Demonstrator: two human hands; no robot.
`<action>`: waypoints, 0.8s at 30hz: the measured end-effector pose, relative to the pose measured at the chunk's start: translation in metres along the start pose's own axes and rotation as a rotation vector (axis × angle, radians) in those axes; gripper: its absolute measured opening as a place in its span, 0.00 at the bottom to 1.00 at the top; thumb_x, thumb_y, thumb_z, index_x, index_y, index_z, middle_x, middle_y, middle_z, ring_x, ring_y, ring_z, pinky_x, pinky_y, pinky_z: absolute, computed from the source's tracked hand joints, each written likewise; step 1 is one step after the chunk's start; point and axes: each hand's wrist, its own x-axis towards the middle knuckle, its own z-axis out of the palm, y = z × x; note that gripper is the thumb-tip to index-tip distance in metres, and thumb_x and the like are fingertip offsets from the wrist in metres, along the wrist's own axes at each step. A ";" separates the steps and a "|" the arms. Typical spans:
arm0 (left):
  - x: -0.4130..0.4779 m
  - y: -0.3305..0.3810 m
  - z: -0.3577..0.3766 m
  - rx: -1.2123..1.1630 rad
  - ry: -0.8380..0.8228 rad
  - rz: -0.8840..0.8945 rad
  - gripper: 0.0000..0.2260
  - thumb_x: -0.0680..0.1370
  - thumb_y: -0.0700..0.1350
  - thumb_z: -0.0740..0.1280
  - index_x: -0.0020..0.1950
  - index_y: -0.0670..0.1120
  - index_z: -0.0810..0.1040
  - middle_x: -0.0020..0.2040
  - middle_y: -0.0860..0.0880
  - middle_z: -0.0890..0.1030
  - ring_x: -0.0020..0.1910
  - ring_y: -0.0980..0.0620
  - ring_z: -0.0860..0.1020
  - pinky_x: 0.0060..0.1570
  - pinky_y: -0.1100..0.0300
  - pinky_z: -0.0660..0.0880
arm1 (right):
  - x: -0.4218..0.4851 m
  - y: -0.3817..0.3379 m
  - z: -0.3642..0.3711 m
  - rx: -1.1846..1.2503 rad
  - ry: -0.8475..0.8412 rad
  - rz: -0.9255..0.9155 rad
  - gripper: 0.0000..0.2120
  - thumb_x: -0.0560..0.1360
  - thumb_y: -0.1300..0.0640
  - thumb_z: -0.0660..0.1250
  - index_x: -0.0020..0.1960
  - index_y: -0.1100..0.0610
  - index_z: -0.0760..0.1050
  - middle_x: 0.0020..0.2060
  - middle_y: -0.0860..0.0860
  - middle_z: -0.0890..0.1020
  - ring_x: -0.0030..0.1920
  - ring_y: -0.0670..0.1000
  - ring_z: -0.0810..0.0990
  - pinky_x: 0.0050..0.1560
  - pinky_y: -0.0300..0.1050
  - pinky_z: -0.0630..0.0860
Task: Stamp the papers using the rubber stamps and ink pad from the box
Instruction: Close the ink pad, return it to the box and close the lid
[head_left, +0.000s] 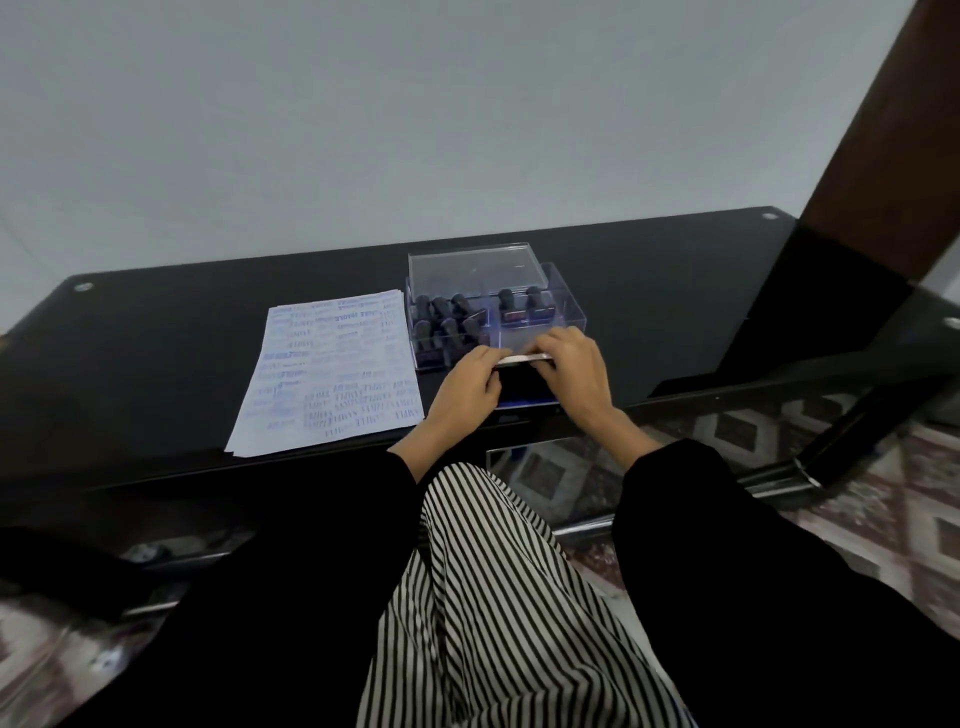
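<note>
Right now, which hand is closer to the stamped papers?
Left. The left hand grips the ink pad just right of the papers; the right hand grips its other end, farther away.

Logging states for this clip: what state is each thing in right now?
box: open, stamps inside.
box lid: off, at the box's back.
ink pad: lid tilted up, partly open.
papers: stacked flat, top sheet covered in blue imprints.
left hand: grips the ink pad's lid.
right hand: grips the ink pad's lid.
</note>
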 end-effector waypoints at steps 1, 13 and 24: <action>-0.005 -0.001 0.002 0.001 -0.008 0.012 0.17 0.77 0.34 0.58 0.65 0.40 0.73 0.60 0.43 0.75 0.59 0.47 0.74 0.60 0.62 0.67 | -0.007 0.002 0.003 0.020 -0.002 -0.001 0.05 0.68 0.63 0.70 0.44 0.58 0.82 0.39 0.54 0.82 0.42 0.57 0.78 0.41 0.50 0.73; -0.038 -0.006 0.021 0.144 -0.112 0.046 0.21 0.81 0.41 0.57 0.73 0.39 0.61 0.74 0.43 0.62 0.75 0.48 0.58 0.72 0.64 0.49 | -0.052 0.015 0.022 0.052 -0.126 0.108 0.16 0.79 0.51 0.61 0.63 0.56 0.76 0.65 0.57 0.74 0.65 0.57 0.70 0.59 0.50 0.73; -0.018 0.016 0.023 -0.075 -0.056 -0.339 0.15 0.80 0.41 0.56 0.67 0.42 0.69 0.69 0.44 0.69 0.70 0.46 0.65 0.72 0.45 0.55 | -0.050 -0.006 0.043 0.123 -0.059 0.377 0.20 0.79 0.47 0.57 0.66 0.56 0.70 0.69 0.59 0.68 0.70 0.57 0.62 0.71 0.50 0.57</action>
